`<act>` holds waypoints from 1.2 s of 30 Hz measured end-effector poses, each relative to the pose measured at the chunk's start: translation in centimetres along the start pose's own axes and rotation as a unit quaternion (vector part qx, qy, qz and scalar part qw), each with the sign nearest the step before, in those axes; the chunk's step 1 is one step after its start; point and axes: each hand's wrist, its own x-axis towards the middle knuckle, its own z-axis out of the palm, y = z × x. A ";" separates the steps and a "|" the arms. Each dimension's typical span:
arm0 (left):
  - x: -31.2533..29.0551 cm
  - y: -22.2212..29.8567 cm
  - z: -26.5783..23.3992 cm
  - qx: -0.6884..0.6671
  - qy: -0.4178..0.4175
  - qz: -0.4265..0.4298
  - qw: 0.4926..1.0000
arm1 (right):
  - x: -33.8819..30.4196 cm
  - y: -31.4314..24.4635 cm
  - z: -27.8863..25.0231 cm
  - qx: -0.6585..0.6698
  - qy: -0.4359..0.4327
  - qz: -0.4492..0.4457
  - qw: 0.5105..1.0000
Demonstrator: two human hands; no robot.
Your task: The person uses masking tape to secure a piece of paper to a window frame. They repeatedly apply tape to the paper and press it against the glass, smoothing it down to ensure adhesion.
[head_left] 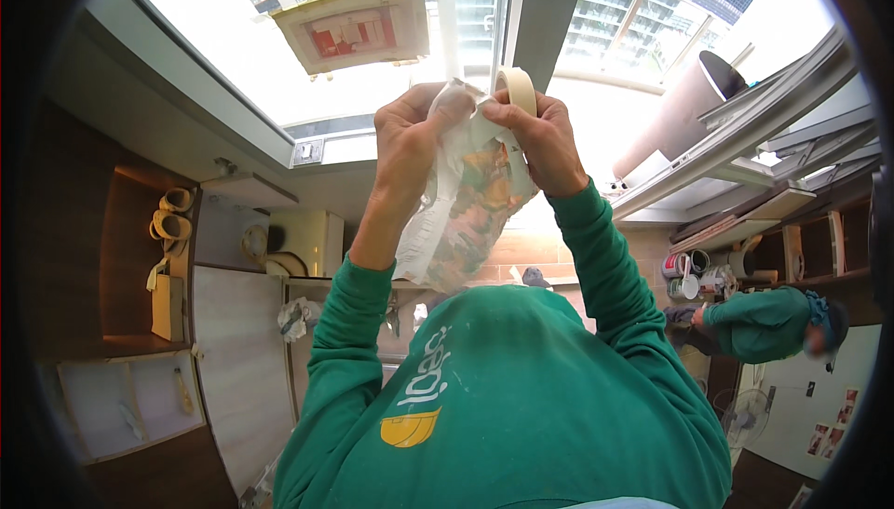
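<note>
Both hands are raised in front of the window, pinching the top edge of a thin, see-through plastic bag or sheet (480, 216). White material runs down its left side, and orange and green patches show on or through it. My left hand (407, 141) is closed on the white top edge, thumb in front. My right hand (549, 143) pinches the same edge a little to the right. A roll of cream masking tape (520, 90) stands up at the right hand's fingers; how it is held there is partly hidden.
A taped paper sheet (358, 29) hangs on the window ahead. Shelves with tape rolls (170, 226) stand at left. Paint cans (684, 265) sit at right, near a co-worker in a green top (764, 323). A fan (747, 416) stands lower right.
</note>
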 end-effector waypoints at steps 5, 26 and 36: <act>-0.6 0.4 -0.9 0.113 -0.096 -0.016 0.989 | 0.0 -0.1 -0.4 0.017 0.013 0.012 1.000; 0.0 -2.0 -3.7 -0.030 -0.003 -0.069 0.997 | -1.8 -0.7 -1.9 -0.085 0.011 0.050 0.995; 0.1 -2.5 -4.3 0.031 -0.067 -0.078 0.994 | -1.9 -0.4 -1.1 -0.093 -0.009 0.085 0.992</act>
